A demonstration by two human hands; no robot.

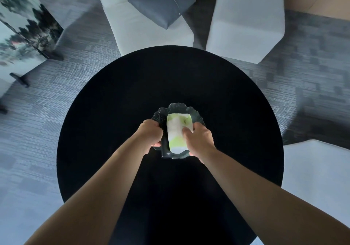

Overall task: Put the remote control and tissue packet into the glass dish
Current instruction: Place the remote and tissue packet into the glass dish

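Observation:
A dark glass dish (178, 107) with a wavy rim sits near the middle of the round black table (217, 93). Inside it lies a white and green tissue packet (177, 131), and a black remote control (165, 148) lies along the packet's left side, its near end poking over the dish's rim. My left hand (150, 136) is curled around the remote and the dish's left edge. My right hand (198, 140) grips the packet's right side, thumb on top, and hides the dish's right rim.
Two white upholstered seats (151, 30) (246, 23) stand beyond the table, the left one bearing a grey cushion (161, 4). Another white seat (318, 169) is at the right. A painted screen (22, 23) stands at the far left on grey carpet.

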